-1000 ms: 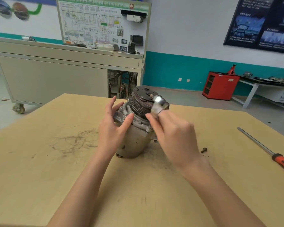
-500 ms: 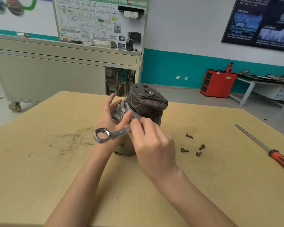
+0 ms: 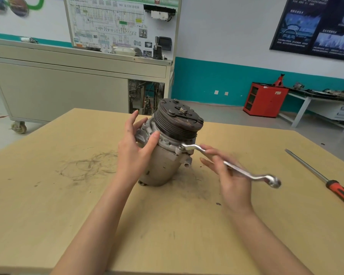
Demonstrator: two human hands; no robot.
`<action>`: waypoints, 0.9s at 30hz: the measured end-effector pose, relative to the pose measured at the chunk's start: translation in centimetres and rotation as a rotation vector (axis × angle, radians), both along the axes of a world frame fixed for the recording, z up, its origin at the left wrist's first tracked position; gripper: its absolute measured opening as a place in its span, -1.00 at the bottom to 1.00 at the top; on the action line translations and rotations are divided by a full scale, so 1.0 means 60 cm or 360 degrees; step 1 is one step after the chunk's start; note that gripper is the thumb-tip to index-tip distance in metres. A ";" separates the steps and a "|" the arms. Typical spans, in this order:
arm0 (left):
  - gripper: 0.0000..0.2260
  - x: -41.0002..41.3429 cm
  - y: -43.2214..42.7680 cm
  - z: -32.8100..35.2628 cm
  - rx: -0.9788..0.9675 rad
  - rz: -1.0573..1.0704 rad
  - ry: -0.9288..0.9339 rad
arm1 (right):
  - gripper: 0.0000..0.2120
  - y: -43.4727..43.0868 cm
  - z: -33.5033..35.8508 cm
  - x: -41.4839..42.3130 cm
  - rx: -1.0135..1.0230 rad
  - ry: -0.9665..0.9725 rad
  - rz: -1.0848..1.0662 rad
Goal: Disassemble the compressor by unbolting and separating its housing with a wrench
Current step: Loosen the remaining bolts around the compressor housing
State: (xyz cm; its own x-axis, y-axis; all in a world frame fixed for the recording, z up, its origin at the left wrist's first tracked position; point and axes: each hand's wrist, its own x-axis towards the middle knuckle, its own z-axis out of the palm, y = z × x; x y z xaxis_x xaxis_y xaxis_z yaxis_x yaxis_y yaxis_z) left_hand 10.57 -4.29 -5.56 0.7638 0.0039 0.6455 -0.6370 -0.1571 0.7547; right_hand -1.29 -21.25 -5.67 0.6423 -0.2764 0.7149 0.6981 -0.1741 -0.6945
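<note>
The grey compressor stands tilted on the wooden table, its dark grooved pulley facing up and away. My left hand steadies the housing from the left, thumb pressed on the front flange, fingers straight. A silver ring wrench has one end seated on a bolt at the flange's right side. Its shaft runs out to the right. My right hand, blurred, pinches that shaft between thumb and fingers.
A screwdriver with an orange handle lies near the table's right edge. Dark scuff marks cover the table left of the compressor. Behind the table stand a wheeled trainer bench and a red cabinet.
The wrench has swung from the compressor's left front round to its right side, with my right hand following. The loose bolts seen on the table earlier are now behind my right hand.
</note>
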 end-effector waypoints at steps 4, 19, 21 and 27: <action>-0.43 0.001 -0.002 -0.001 0.0001 0.0013 -0.0003 | -0.61 -0.048 0.029 0.041 0.0823 0.0641 0.0482; -0.43 -0.004 0.000 0.002 0.0021 0.0019 -0.0012 | -0.78 0.062 0.055 -0.039 -0.1013 -0.0136 -0.0802; -0.43 -0.004 0.001 0.003 0.0021 0.0014 -0.0011 | -0.76 0.075 0.051 -0.034 -0.1161 -0.0274 -0.0915; -0.38 -0.002 -0.004 0.006 -0.0023 0.0003 -0.0030 | -0.85 0.119 0.056 -0.011 -0.1619 -0.0372 -0.1492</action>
